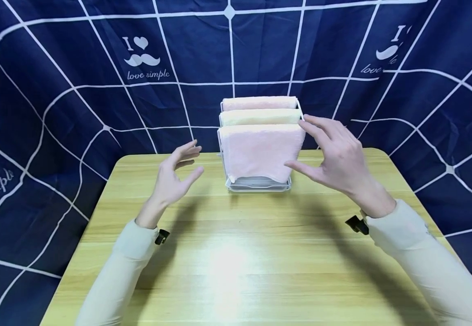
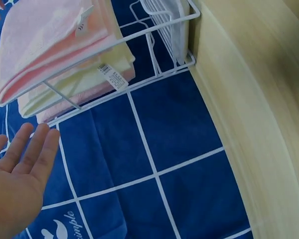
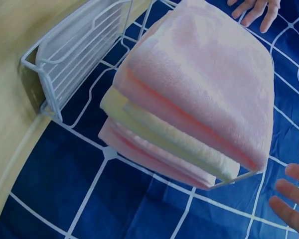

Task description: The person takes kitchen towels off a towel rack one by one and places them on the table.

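A white wire rack (image 1: 256, 186) stands at the back of the table with three folded towels hung over it. The front towel is pink (image 1: 262, 149), the middle one pale yellow (image 1: 260, 117), the rear one pink (image 1: 260, 103). My left hand (image 1: 175, 176) hovers left of the rack, fingers loosely extended, holding nothing. My right hand (image 1: 339, 156) is raised beside the right edge of the front towel, thumb and fingers spread. The right wrist view shows a gap between its fingers (image 3: 291, 191) and the towels. White labels (image 2: 113, 77) hang on the towels' left side.
A wooden table (image 1: 236, 240) spans the area below the hands. Dark blue cloth (image 1: 203, 50) with white lines hangs behind the rack and along both sides. A slatted white tray (image 3: 82, 42) forms the rack's base. Dark devices (image 1: 358, 225) sit at both cuffs.
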Demonstrator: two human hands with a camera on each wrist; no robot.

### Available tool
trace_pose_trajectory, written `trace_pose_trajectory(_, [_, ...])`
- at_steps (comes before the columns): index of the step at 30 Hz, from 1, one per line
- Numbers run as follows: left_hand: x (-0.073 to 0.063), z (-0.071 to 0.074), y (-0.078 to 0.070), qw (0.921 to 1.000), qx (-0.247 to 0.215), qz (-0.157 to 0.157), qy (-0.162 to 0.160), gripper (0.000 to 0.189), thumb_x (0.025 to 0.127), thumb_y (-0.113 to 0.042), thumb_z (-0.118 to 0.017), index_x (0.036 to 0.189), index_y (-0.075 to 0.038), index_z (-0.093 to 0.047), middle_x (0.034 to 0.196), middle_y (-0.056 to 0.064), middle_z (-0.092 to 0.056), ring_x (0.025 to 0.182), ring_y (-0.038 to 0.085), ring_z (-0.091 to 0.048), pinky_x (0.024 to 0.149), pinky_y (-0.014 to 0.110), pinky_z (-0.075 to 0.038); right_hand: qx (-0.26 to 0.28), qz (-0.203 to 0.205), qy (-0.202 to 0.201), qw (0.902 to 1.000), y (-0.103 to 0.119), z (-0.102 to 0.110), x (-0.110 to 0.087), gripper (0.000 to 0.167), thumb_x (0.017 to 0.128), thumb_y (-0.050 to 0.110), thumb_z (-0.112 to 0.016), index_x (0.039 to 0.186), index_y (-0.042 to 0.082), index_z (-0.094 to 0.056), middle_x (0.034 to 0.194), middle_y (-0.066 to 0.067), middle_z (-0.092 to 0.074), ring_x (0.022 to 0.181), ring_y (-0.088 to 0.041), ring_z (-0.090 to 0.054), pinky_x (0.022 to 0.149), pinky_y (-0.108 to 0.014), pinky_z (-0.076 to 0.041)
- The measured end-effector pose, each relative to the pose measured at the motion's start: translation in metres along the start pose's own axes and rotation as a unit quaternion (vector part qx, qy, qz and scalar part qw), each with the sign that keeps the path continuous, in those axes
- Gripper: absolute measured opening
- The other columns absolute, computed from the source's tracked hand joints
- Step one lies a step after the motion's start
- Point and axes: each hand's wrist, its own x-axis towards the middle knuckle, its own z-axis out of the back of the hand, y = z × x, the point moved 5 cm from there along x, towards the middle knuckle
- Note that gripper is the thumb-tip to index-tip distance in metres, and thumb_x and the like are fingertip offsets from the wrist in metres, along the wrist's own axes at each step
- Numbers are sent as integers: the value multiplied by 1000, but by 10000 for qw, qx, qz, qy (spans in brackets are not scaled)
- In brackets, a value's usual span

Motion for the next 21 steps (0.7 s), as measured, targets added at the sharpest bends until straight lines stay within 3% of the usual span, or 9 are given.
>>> trace_pose_trajectory(8, [10, -13, 4, 9978, -606, 185, -197, 46, 94, 3, -73, 139, 4, -62, 127, 29, -71, 116, 40, -70, 97, 24, -60, -75, 197, 220, 9995, 3, -14, 14, 73, 92, 65, -69, 127, 1, -71, 117, -20, -75, 107, -39, -70, 91, -53, -58])
trace_pose_trajectory(16, [19, -25, 8, 9953, -788, 487, -286, 41, 96, 0, -73, 135, 3, -65, 123, 27, -73, 107, 7, -71, 93, 20, -59, 7, 290, 490, 9984, 3, -25, 26, 68, 92, 58, -74, 129, 1, -70, 119, -19, -74, 107, -39, -69, 90, -52, -57])
trace_pose_trajectory(21, [23, -30, 9, 9940, -807, 620, -398, 38, 96, -2, -73, 133, 2, -66, 120, 27, -74, 102, -1, -70, 90, 19, -58, -60, 383, 599, 9975, 2, -33, 32, 63, 89, 50, -80, 129, 2, -70, 117, -18, -74, 103, -39, -69, 88, -50, -57])
